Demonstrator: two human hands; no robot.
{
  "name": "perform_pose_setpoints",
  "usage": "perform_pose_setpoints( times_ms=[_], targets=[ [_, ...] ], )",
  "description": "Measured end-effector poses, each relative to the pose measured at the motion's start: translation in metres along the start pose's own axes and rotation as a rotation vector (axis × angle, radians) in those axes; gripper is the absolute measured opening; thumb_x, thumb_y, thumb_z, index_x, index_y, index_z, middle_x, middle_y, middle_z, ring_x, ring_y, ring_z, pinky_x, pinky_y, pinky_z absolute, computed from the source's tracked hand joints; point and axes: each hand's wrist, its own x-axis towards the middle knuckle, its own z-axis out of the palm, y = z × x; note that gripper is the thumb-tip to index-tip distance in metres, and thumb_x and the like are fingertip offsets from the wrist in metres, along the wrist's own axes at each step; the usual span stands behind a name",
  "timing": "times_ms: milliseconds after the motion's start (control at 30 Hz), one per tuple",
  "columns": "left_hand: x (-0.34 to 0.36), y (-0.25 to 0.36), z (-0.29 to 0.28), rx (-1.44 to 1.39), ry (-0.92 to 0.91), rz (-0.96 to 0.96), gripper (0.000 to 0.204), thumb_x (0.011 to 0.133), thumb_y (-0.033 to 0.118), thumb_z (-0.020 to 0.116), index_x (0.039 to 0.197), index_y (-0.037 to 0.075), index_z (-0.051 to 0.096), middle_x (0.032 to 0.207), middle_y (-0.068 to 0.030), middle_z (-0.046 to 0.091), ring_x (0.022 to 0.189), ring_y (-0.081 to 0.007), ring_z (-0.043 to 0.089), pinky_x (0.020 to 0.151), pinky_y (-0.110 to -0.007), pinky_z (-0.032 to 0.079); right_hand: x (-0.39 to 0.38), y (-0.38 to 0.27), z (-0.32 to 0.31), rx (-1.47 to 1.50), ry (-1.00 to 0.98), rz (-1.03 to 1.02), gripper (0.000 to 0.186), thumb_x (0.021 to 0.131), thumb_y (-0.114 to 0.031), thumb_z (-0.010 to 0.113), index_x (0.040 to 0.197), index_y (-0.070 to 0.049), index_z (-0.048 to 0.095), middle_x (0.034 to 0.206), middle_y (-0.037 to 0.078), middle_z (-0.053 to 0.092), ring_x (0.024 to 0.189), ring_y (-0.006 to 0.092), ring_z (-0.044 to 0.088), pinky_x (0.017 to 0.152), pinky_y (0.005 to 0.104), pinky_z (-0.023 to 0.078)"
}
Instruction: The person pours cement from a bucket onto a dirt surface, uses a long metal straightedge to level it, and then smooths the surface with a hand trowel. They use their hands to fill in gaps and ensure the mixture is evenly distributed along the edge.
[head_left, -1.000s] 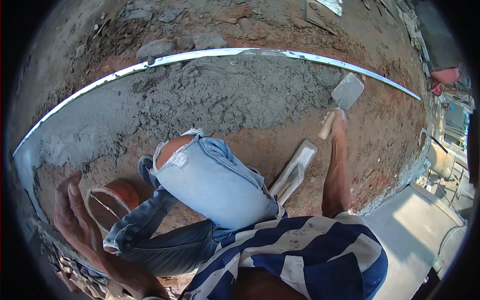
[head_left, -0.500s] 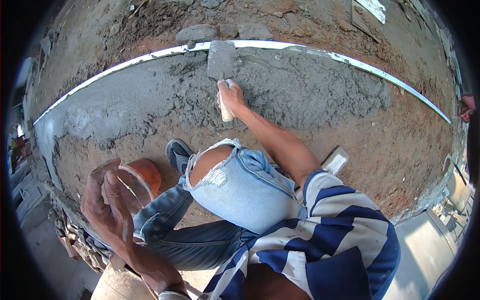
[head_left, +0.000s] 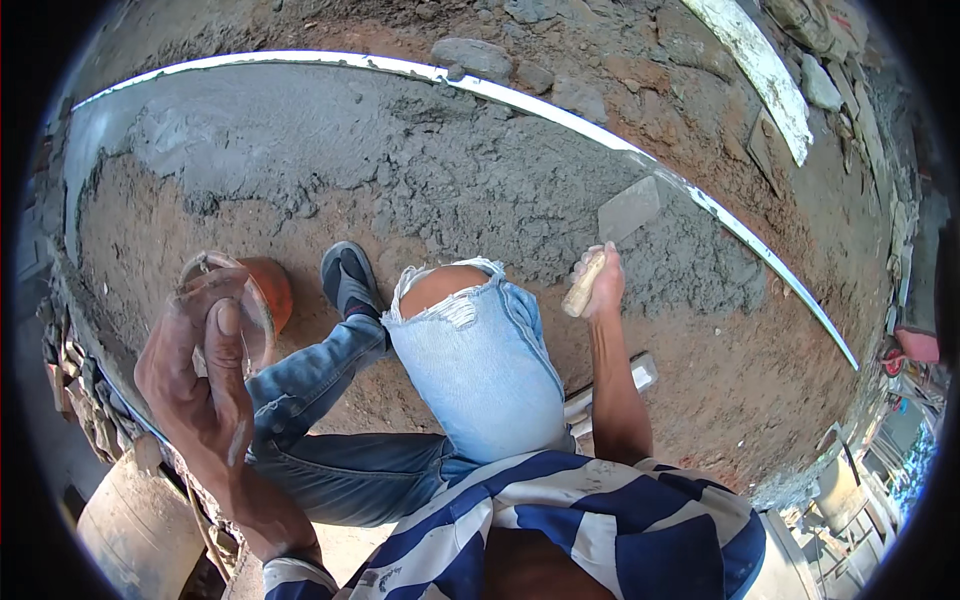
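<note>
My right hand (head_left: 603, 285) is closed round the pale wooden handle of a trowel (head_left: 630, 208). Its flat grey blade, nearly rectangular, lies on or just over the wet grey mortar (head_left: 500, 180); I cannot tell which. The mortar is smooth at the left and rough and lumpy in the middle and right. A long white strip (head_left: 535, 102) runs along its far edge. My left hand (head_left: 205, 365) is raised at the lower left, fingers loosely curled with a gap to the thumb and nothing visible in it. Behind that hand stands an orange bucket (head_left: 270, 293), partly hidden.
My sandalled foot (head_left: 350, 280) rests on bare soil near the bucket. A white-faced tool (head_left: 642, 373) lies beside my right forearm. Stones (head_left: 472, 58) sit beyond the strip, and a white board (head_left: 760, 75) lies at the far right. A pale drum (head_left: 140, 520) stands at the lower left.
My right hand has carried the trowel from the strip rightward and nearer, over the right part of the mortar. The view has turned to the right. My left hand keeps its curled pose.
</note>
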Motion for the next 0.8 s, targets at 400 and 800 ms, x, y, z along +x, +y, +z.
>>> perform_pose_setpoints(
  times_ms=[400,800],
  targets=[
    [-0.011,-0.003,-0.006,-0.038,0.035,-0.001,0.008,0.082,0.007,0.066,0.088,0.001,0.065,0.087,-0.0119,0.067,0.080,-0.0274,0.065,0.071,-0.034,0.050,0.032,0.082,0.207,-1.138,-0.656,0.030,0.039,0.092,-0.038,0.050,0.089,0.001,0.054,0.070,0.013,0.059,0.057,0.0239,0.061,0.048,0.0397,0.049],
    [-0.006,-0.013,-0.007,-0.150,0.048,0.121,0.012,0.079,0.006,0.068,0.089,0.001,0.063,0.085,-0.0119,0.064,0.075,-0.0299,0.060,0.067,-0.036,0.047,0.082,-0.010,0.215,-1.760,-0.649,0.057,0.037,0.089,-0.029,0.053,0.087,0.008,0.056,0.064,0.014,0.058,0.049,0.0232,0.057,0.042,0.0394,0.046]
  ],
)
